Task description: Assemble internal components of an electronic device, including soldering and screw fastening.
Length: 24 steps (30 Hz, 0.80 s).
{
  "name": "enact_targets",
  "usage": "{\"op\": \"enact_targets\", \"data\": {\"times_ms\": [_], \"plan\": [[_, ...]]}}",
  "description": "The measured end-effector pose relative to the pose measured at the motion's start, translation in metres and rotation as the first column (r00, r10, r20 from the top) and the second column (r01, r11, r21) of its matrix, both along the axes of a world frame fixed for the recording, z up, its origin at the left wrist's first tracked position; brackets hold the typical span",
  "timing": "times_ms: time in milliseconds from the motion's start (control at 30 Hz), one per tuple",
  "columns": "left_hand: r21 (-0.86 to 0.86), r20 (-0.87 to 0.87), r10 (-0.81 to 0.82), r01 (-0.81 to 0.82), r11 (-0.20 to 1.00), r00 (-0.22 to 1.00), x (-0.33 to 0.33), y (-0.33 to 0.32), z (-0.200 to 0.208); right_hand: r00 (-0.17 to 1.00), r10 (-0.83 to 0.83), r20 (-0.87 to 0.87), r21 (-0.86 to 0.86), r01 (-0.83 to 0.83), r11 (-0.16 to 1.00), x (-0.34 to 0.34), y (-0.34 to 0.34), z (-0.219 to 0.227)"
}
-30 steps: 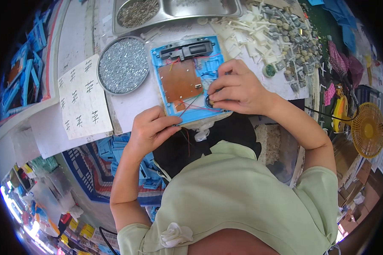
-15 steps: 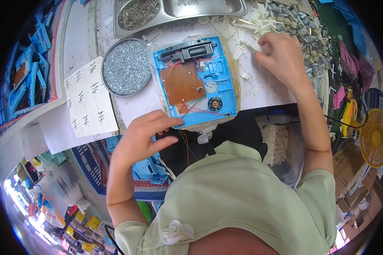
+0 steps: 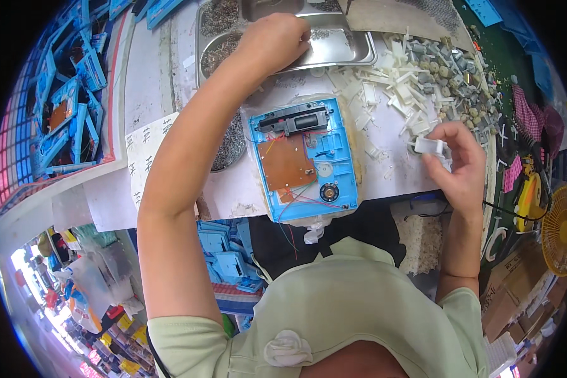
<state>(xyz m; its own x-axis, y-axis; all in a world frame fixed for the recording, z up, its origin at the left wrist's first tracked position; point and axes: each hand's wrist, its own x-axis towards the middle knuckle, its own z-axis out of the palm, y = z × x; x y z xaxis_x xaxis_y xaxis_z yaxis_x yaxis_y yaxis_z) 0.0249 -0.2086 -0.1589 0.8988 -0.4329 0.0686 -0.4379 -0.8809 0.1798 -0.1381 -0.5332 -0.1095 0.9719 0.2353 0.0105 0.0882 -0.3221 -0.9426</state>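
My left hand [image 3: 274,41] is over the metal tray [image 3: 327,50], its fingers curled together at the small parts there; what is in them, if anything, is hidden. Between the thumb and fingers of my right hand [image 3: 458,160], a small white plastic piece [image 3: 428,146] is gripped at the right of the table. An open blue plastic housing [image 3: 351,183] lies before me, touched by neither hand. Inside it are a brown circuit board [image 3: 282,169], a black module [image 3: 296,123], a round speaker [image 3: 329,192] and thin coloured wires.
Loose white plastic pieces [image 3: 409,94] and grey metal parts [image 3: 460,82] are heaped at the right. My left arm partly covers a round dish of screws [image 3: 232,148] and a paper with handwriting [image 3: 138,151]. Blue housings fill a bin [image 3: 79,113] at the left.
My left hand has left the housing's lower corner and reached up to the metal tray. My right hand has drawn back toward me and now holds a white plastic piece. The view has shifted.
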Motion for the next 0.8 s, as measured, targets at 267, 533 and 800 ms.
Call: {"op": "enact_targets", "data": {"times_ms": [267, 533, 800], "plan": [[-0.078, 0.331, -0.077, 0.108, 0.991, 0.940, -0.008, 0.011, 0.029, 0.999, 0.025, 0.048, 0.111, -0.030, 0.993, -0.007, 0.003, -0.005], [-0.784, -0.527, -0.187, -0.390, 0.482, 0.829, -0.228, -0.002, 0.064, 0.917, 0.252, 0.310, 0.179, -0.316, 0.932, -0.032, 0.041, -0.007], [-0.672, -0.721, -0.329, -0.731, 0.118, 0.610, -0.291, -0.014, 0.043, 0.828, 0.409, 0.383, 0.004, -0.444, 0.896, -0.040, 0.051, -0.006]]}}
